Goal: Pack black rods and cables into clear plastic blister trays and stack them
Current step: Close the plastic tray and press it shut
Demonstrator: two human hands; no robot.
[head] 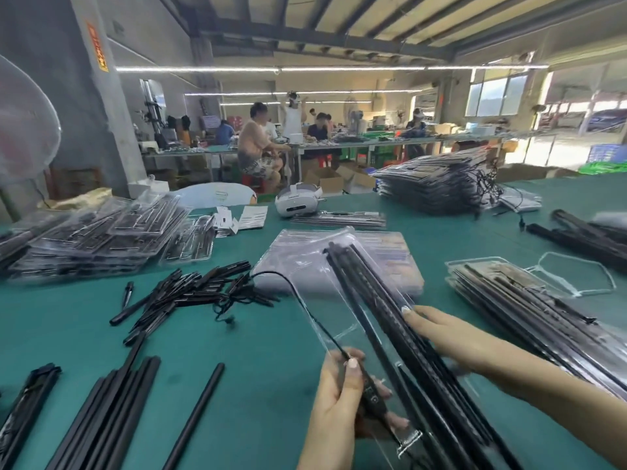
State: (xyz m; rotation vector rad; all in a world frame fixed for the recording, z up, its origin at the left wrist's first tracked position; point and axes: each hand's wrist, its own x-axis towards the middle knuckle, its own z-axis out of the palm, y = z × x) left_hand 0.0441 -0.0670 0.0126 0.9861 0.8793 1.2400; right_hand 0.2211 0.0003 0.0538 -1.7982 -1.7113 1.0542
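A clear blister tray lies slanted over the green table in front of me, with several black rods in its right side. My left hand grips the tray's near left edge and pinches a black cable controller against it. The thin black cable loops up and left from there. My right hand rests with straight fingers on the rods, pressing them into the tray.
Empty clear trays are stacked behind. Packed trays sit at right, left and far right. Loose cables and loose rods lie at left. A white headset rests further back.
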